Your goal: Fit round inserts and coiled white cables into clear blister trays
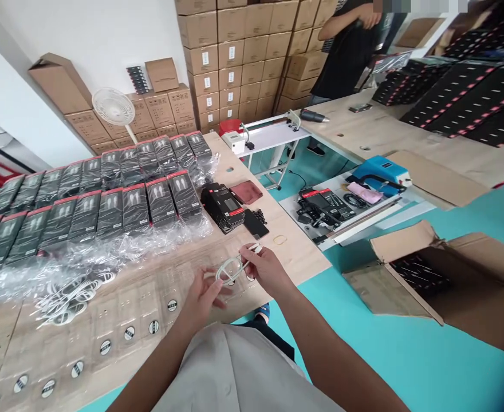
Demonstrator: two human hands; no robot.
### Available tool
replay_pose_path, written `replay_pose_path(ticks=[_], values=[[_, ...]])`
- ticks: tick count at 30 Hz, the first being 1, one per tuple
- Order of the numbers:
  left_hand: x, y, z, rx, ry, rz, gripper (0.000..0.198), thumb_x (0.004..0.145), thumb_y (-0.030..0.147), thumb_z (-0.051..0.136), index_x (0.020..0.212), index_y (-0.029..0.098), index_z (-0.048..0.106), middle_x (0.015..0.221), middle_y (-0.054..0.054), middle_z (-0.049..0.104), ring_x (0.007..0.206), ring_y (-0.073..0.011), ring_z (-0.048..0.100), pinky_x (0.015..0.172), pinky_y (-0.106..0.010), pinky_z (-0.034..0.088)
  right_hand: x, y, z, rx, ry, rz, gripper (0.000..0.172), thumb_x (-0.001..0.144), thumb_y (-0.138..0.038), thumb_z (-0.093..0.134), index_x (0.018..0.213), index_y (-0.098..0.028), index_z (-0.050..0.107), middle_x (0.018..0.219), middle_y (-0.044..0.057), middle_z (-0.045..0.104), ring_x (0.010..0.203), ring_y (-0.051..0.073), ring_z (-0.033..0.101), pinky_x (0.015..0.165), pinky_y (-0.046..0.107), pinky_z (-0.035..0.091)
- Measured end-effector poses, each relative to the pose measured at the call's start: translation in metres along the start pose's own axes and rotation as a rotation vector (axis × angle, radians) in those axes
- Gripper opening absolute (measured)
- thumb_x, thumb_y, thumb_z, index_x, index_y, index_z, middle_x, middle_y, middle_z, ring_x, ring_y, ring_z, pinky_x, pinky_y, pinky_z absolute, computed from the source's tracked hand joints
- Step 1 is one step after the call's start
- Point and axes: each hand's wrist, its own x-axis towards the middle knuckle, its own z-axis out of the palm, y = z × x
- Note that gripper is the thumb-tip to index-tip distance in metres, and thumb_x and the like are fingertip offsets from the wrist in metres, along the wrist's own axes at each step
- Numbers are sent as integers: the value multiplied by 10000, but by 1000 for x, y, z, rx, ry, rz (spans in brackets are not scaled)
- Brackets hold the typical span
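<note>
A white cable [230, 269] is coiled into a small loop between my hands, above the wooden table [297, 257]. My right hand [264, 266] pinches the cable near its plug end. My left hand [200, 297] holds the loop's left side. Below them lies a clear moulded plastic tray [106, 337] with round black-and-white stickers. Loose white cables [69, 297] lie to the left, partly under clear plastic. Rows of black boxed products [136, 206] with red tops sit farther off, on bubble wrap.
A co-worker [346, 51] stands at the far right, beside a second table [363, 134] with black packages. Stacked cardboard cartons [235, 57] line the back. A sealing machine [269, 134], a blue device [383, 174] and an open carton [432, 274] stand nearby on the teal floor.
</note>
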Motion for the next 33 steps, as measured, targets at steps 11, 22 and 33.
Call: replay_pose_path(ticks=[11,22,33], values=[[12,25,-7,664,-37,277,286,926,434,451,822,213,599,913,-77,650,706,-168,570,582,-260,397,0,-12,-2,148,-147,58,291,700,-363,801,868,-172,659,708,-17,613,556,78,535,470,194,397],[7,8,17,-548,-96,-152,428,862,518,573,673,189,374,698,-38,602,476,-64,430,400,-179,153,14,6,6,-222,-143,-25,332,828,-501,610,870,-179,678,605,-35,518,516,87,413,489,226,301],[19,2,20,-734,108,-252,379,852,422,615,687,198,358,630,1,541,431,-42,358,372,-159,159,6,5,2,-1041,-305,-283,262,892,-217,449,743,-191,663,652,2,626,610,137,555,604,245,391]])
